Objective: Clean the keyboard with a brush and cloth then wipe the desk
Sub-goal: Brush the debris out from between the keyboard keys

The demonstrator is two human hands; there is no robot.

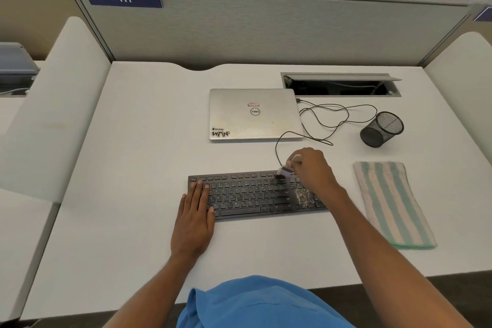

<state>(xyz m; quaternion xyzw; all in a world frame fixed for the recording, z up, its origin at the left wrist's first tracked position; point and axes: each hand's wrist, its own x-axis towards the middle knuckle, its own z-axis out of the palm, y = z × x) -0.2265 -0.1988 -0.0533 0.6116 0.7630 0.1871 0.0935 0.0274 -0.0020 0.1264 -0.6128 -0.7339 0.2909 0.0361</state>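
Observation:
A black keyboard (250,194) lies on the white desk (138,157) in front of me, with pale crumbs and dust over its right-hand keys. My right hand (311,168) grips a small brush (286,169) whose bristles touch the top key row near the right end. My left hand (194,218) rests flat with straight fingers on the keyboard's left end. A folded cloth (391,202) with green and cream stripes lies on the desk to the right of the keyboard.
A closed silver laptop (254,114) sits behind the keyboard, a thin black cable (327,120) looping from it. A black mesh pen cup (380,129) lies tipped at the right. An open cable hatch (340,85) is at the back. Grey partitions enclose the desk.

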